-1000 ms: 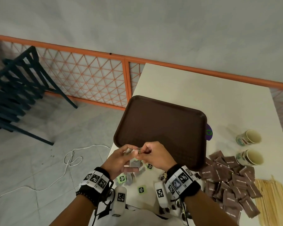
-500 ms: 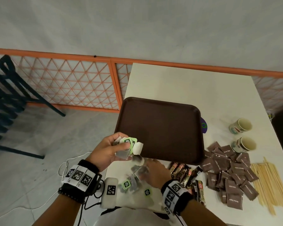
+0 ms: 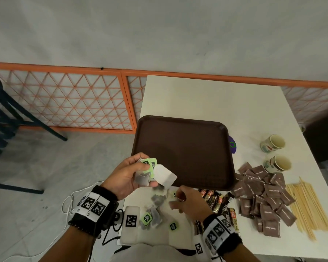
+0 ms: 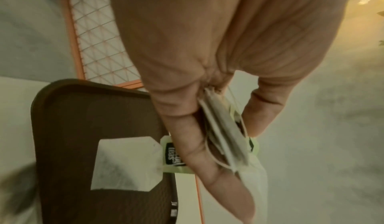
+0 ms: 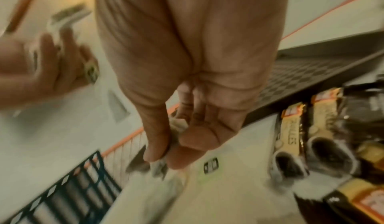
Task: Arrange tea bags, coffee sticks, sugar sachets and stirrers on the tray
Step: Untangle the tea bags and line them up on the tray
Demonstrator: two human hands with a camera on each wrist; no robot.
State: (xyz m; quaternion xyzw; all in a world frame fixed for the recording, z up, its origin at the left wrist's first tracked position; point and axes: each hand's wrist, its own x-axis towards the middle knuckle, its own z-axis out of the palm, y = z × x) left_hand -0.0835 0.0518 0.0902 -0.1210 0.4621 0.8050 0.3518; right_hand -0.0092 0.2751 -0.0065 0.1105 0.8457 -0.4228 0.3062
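My left hand (image 3: pixel 133 174) holds a small stack of tea bags (image 3: pixel 150 172) with green tags just off the near left corner of the brown tray (image 3: pixel 184 148). In the left wrist view the thumb and fingers pinch the tea bags (image 4: pixel 224 132), and one bag (image 4: pixel 126 163) sticks out over the tray (image 4: pixel 83 112). My right hand (image 3: pixel 186 201) is down on the table among loose tea bags (image 3: pixel 155 214). In the right wrist view its fingertips (image 5: pixel 158 155) pinch a tea bag (image 5: pixel 158 168). The tray holds nothing.
Coffee sticks (image 3: pixel 216 201) lie right of my right hand, then a heap of brown sugar sachets (image 3: pixel 263 197) and wooden stirrers (image 3: pixel 307 205). Two paper cups (image 3: pixel 275 154) lie on their sides at the right. An orange lattice fence (image 3: pixel 74 103) and a dark chair (image 3: pixel 4 118) stand left.
The hands, together over the tea bags a second ago, have parted. My left hand lifted the stack toward the tray's corner; my right hand went down to the loose bags.
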